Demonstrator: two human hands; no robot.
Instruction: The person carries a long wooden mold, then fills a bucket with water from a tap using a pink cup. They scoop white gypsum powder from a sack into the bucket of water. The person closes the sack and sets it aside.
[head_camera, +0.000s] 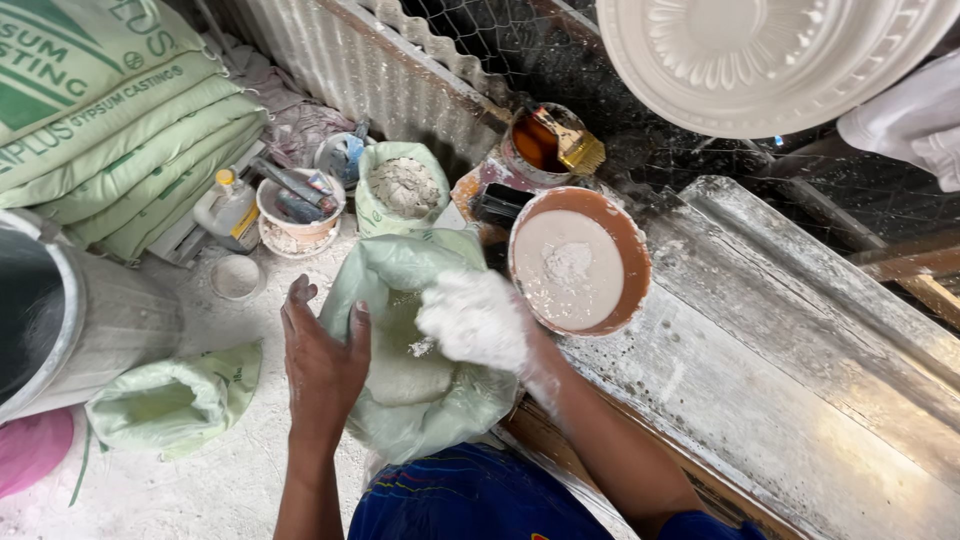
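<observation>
Two hands at open green sack (440, 400), mouth facing up, left hand (322, 365) grip clamped on rim, powdered right hand (475, 318) loosely cupped.

Bare forearms, right hand (478, 318) powder-caked white, blue patterned garment (470, 495)

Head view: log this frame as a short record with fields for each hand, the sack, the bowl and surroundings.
left hand: bare, gripping the rim of the open sack
right hand: coated in white powder, closed, at the sack mouth
sack: pale green, open, white powder inside
bowl: orange, white mix inside, on the metal bench
surroundings: stacked bags, grey bucket, white moulding
</observation>
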